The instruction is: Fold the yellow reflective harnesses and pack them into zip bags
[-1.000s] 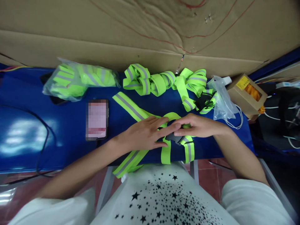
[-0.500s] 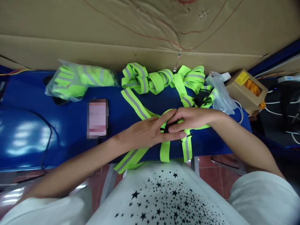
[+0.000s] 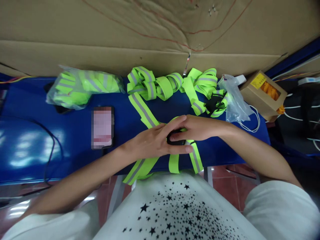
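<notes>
A lime-yellow reflective strap with a silver stripe runs beneath my hands, its ends hanging over the table's front edge. Between the hands shows a dark, rounded black piece on the strap; its exact kind is partly hidden. My right hand reaches in from the right and grips the black piece, thumb on top and other fingers curled out of sight. From the left, my left hand holds the strap there, two long fingers straddling the black piece and the rest hidden. A black slider sits on the strap beside the fingertips.
Several bundled reflective straps lie along the back of the blue table. A clear bag of straps and a phone are at left. Rightward are a plastic bag, a white cord and a cardboard box.
Both hands have shifted slightly left in the view, with the black piece. The right-hand hanging strap end now slants more, and more of the black piece shows.
</notes>
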A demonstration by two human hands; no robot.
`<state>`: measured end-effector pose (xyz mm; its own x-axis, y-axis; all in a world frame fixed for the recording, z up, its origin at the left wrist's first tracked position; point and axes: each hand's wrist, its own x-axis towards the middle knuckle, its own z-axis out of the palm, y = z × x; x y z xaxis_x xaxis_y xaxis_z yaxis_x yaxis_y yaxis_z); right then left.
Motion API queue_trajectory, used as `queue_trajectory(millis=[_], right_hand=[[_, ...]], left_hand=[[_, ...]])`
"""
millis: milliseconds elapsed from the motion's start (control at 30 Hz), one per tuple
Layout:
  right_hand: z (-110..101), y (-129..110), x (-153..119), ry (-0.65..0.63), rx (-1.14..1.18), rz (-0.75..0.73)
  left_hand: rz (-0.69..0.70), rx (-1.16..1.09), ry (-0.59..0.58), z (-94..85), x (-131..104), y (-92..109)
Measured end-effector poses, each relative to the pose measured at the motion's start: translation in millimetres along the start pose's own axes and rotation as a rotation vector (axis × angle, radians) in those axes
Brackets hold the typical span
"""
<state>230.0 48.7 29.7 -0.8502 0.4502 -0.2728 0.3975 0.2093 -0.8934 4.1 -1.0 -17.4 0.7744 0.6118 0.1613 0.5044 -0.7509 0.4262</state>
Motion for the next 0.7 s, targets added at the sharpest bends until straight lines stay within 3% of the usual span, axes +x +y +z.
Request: queue_trajectory(millis=[167,367,433,600,700], right_hand=[[15,11,9,0.057,0.011,0.058],[10,12,1,0.146,0.038,-0.058],[8,9,-2,0.169,0.036,-0.070],[18,8,4,0.355,0.091,-0.009],[27,13,8,0.480,0.218,0.047]], left_hand=[[0.207,0.167,0.038,-7.8,9,-3],[0.120,0.078,0.066,-34.1,7,-12],[0.099,0.032,0.114,-30.7,5,-15],[-0.010,-0.258,0.398,-1.7,12,-19],[0.055,-0.358,0.387,0.1,19,-19]])
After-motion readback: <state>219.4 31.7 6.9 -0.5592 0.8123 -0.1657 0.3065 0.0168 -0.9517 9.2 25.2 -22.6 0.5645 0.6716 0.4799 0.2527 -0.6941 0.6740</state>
